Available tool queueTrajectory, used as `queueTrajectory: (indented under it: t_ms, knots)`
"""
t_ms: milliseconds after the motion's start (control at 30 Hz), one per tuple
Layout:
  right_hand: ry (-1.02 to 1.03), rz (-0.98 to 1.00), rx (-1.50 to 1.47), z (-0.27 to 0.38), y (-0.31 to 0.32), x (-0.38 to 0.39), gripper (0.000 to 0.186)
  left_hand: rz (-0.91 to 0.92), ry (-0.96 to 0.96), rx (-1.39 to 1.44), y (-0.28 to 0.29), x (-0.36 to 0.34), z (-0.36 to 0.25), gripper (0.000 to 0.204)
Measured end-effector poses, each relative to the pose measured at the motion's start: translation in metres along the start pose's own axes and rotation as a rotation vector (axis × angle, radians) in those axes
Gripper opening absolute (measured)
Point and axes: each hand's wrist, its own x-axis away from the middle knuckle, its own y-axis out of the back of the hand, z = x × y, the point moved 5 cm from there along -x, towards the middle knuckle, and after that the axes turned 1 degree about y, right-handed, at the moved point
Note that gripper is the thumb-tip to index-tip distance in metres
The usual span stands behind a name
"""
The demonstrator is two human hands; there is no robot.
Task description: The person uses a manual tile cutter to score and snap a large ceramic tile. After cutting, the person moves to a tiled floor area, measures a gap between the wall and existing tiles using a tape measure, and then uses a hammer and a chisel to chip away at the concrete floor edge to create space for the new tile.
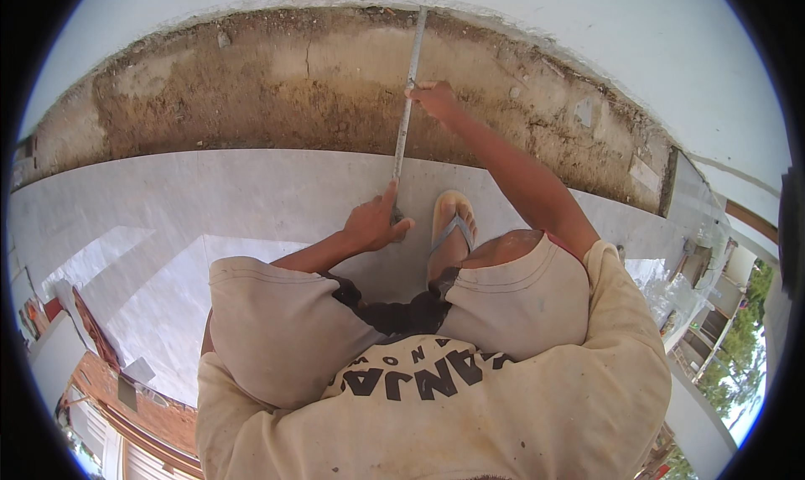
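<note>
Along the left side, grey flooring (277,174) is down, smooth and finished-looking, pale glare lying across it. It runs rightward to a clean, gently bowed edge (lens bend, probably). Beyond that edge, a brown bare band (277,103) spans nearly the whole width: rough, stained, a crack left of centre, no covering on it. White surface (537,2) on its far side. Judgement: grey side done, band yet to be covered; work in hand looks like a measuring or checking stage across the gap.

Left hand (369,226), just left of centre, at the near end of the strip: index finger laid toward it, thumb spread away, something dark between. Cannot tell whether this grip is closed on anything.

Centre: pale strip (414,52), a tape or rule by its look, lying across the brown band from the far white edge to the grey flooring, slightly tilted, its top leaning right.

Right hand (436,100), right of the strip, reaches over the band; its grip appears pinched on the strip partway along, fingertips at its side.

Sandalled foot (453,220) on the grey, right of the strip's near end. Farther right, clear plastic (671,289), crumpled.

Strip's look: narrow, straight, dull grey-white, speckled with dark marks; markings too small to read.
</note>
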Motion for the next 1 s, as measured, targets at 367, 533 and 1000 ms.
queueTrajectory:
  t_ms: [367,533,1000]
  knots:
    - [0.006,0.014,0.006,-0.004,-0.004,-0.007,0.033,0.001,0.0,-0.048,-0.001,-0.004,0.003,0.098]
    - [-0.027,0.032,0.016,-0.011,0.006,-0.007,0.029,0.054,0.021,-0.04,-0.001,-0.007,0.002,0.097]
    - [-0.076,0.045,-0.01,-0.015,-0.001,-0.011,0.025,0.064,0.033,0.024,0.003,-0.003,0.005,0.098]
